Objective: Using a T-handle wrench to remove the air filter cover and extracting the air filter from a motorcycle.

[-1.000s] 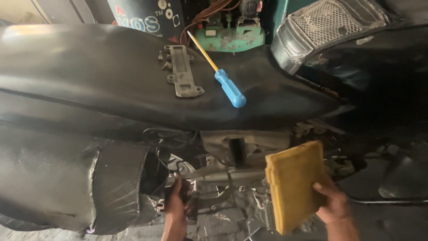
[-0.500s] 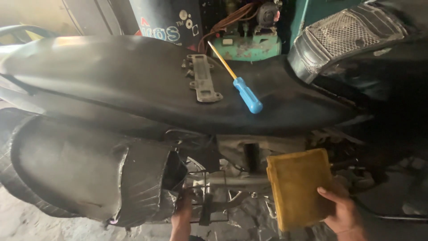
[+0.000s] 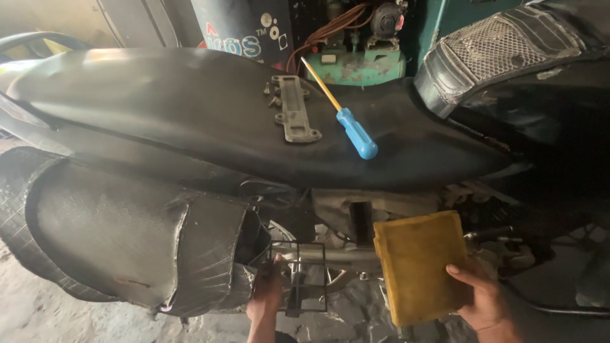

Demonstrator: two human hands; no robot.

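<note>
1. One view only, from the head camera, which looks down on a black motorcycle seat (image 3: 190,121) and the parts under it.
2. Low in the picture, the left hand (image 3: 268,293) is at a black wire frame (image 3: 298,276) beside the wrapped black side cover (image 3: 133,248). Its fingers seem to be curled on the left edge of the frame, but the grip is partly hidden, so I cannot tell how tight it is.
3. At the lower right, the right hand (image 3: 478,300) holds a folded yellow cloth (image 3: 420,265). The thumb lies on the front of the cloth and the other fingers are behind it. The cloth stands almost upright, in front of the engine area, just right of the wire frame.
4. On top of the seat lies a screwdriver (image 3: 343,114) with a blue handle and a yellow shaft. Just left of it lies a grey metal bracket (image 3: 295,114). Both are well apart from the hands.
</note>
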